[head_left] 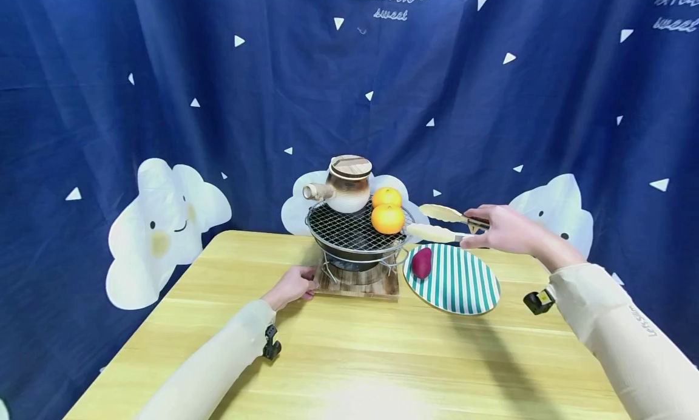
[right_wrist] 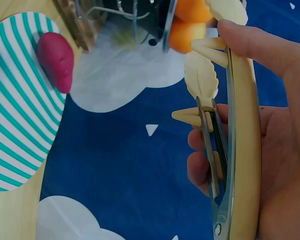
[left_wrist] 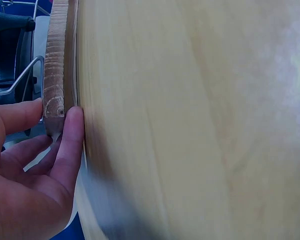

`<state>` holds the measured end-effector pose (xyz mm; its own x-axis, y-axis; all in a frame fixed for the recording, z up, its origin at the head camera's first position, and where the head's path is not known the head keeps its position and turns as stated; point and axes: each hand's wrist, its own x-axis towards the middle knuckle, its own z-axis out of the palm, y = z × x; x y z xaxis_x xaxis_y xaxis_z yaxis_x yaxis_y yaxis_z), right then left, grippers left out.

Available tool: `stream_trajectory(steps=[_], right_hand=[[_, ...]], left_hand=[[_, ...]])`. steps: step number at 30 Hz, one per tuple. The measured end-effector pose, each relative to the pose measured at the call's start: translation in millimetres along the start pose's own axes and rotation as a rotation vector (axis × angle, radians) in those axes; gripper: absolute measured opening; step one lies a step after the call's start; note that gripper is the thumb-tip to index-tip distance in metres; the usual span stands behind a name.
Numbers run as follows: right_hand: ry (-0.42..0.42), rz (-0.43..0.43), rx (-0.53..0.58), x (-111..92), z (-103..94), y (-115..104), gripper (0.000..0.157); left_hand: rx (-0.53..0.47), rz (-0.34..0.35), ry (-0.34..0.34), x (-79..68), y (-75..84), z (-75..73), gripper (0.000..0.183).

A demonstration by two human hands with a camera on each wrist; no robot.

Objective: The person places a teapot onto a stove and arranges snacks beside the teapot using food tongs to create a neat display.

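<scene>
My left hand (head_left: 295, 284) pinches the left corner of the wooden base board (left_wrist: 55, 60) under a small round grill, thumb on top and fingers at its edge and below. In my right hand (head_left: 505, 229) is a pair of tongs (right_wrist: 244, 135) with cream scalloped tips, spread apart. Those tips point left, right beside two oranges (head_left: 388, 218) on the grill's wire rack (head_left: 344, 226). Behind the oranges, a clay pot (head_left: 349, 192) with a side handle and wooden lid sits on the rack. A dark red sweet-potato-like piece (head_left: 422, 263) lies on a green-and-white striped oval plate (head_left: 464, 280).
The pale wooden table (head_left: 349, 347) carries the grill near its back edge, with the striped plate just to the right. A dark blue curtain (head_left: 327, 74) with clouds and triangles hangs close behind. The grill's wire legs (head_left: 327, 268) stick out over the base board.
</scene>
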<state>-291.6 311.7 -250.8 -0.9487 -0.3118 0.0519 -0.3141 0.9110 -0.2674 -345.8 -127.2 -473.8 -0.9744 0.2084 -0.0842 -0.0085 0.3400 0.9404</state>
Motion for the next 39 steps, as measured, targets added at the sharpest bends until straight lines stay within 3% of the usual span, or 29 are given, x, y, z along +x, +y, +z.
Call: stream_trajectory(steps=[14, 24, 34, 39], right_hand=[[0.038, -0.033, -0.009, -11, 19.2, 22, 0.087], [0.022, -0.046, -0.001, -17, 38.2, 43, 0.081], [0.023, -0.035, 0.005, -19, 52.2, 52, 0.08], [0.007, 0.0, 0.019, -17, 60.0, 56, 0.087]], left_hand=[[0.009, -0.019, 0.011, -2.1, -0.3, -0.4, 0.057], [0.005, -0.016, 0.006, -3.2, 2.3, 0.0, 0.058], [0.011, -0.015, 0.0, -5.7, 5.4, -0.3, 0.058], [0.011, -0.014, 0.0, -4.9, 5.5, -0.5, 0.057]])
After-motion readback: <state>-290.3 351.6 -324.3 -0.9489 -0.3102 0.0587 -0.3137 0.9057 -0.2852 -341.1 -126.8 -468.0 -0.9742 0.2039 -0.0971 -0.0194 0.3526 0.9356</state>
